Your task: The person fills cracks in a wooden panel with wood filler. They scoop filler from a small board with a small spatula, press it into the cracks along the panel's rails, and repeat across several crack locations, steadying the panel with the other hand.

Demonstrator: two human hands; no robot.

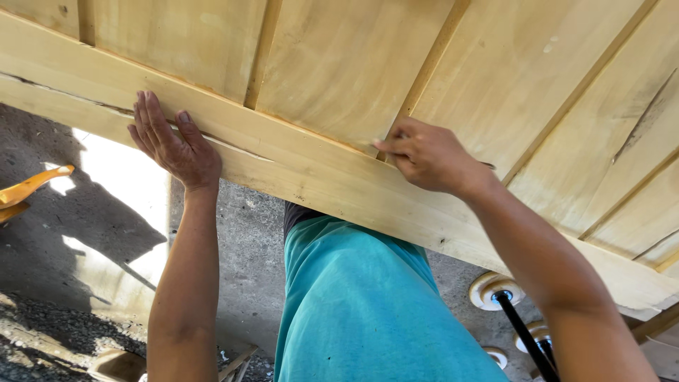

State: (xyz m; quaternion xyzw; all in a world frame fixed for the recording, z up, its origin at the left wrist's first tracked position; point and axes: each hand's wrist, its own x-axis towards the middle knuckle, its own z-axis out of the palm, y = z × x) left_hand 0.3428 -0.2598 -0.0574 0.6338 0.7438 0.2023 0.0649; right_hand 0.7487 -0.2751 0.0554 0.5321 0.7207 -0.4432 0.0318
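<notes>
The left hand point(173, 145) lies flat and open on the edge rail of a pale wooden panel point(339, 71), beside a long crack. The right hand point(424, 155) is closed, fingertips pinched on something too small to identify against the wood. The crack remains open; the boards look smooth elsewhere.

Bright daylight; hard shadows on the ground point(106, 240); image sharp.

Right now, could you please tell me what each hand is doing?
Left hand: open, flat on the wooden panel.
Right hand: fingers pinched closed at a slat edge; whether they hold anything cannot be told.
</notes>
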